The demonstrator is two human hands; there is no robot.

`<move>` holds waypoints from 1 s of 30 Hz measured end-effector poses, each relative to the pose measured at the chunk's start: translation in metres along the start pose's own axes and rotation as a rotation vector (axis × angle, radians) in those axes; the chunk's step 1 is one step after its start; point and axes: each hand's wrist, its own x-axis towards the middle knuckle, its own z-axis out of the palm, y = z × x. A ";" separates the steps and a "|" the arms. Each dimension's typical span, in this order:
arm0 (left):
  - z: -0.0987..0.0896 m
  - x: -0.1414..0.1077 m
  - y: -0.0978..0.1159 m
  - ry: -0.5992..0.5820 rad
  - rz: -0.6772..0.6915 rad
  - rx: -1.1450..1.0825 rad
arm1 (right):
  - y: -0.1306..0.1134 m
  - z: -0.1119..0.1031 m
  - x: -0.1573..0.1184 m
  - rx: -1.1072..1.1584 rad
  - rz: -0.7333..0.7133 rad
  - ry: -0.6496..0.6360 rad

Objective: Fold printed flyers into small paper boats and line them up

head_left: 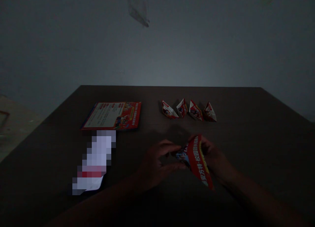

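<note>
Both hands are at a folded red printed leaflet [197, 159] with white lettering and a yellow stripe, held above the near middle of the table. My left hand [157, 163] grips its left side, with the thumb below and the fingers above. Behind the right side is my right hand [215, 158], closed on the paper, its fingers partly hidden by it. Farther back, several small boat-like folded papers [195, 110] in red and white stand in a row, apart from the hands.
A stack of red and white printed leaflets [105, 115] lies at the back left. In front of it lies a phone [95, 164] with a lit, pixelated screen. The dark wooden table [147, 94] reaches a grey wall [197, 50]. A clear plastic bag [138, 7] hangs above.
</note>
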 end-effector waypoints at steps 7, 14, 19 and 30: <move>0.000 0.000 0.001 0.004 -0.034 0.001 | 0.000 0.002 -0.002 -0.070 -0.007 -0.059; -0.001 0.001 0.003 0.042 -0.104 -0.028 | 0.010 -0.005 -0.001 0.004 -0.041 -0.145; -0.002 0.004 0.007 0.108 -0.183 -0.137 | -0.001 -0.004 -0.004 -0.064 -0.165 -0.038; -0.003 0.006 0.010 0.109 -0.241 -0.165 | 0.006 -0.017 -0.009 -0.175 -0.384 -0.068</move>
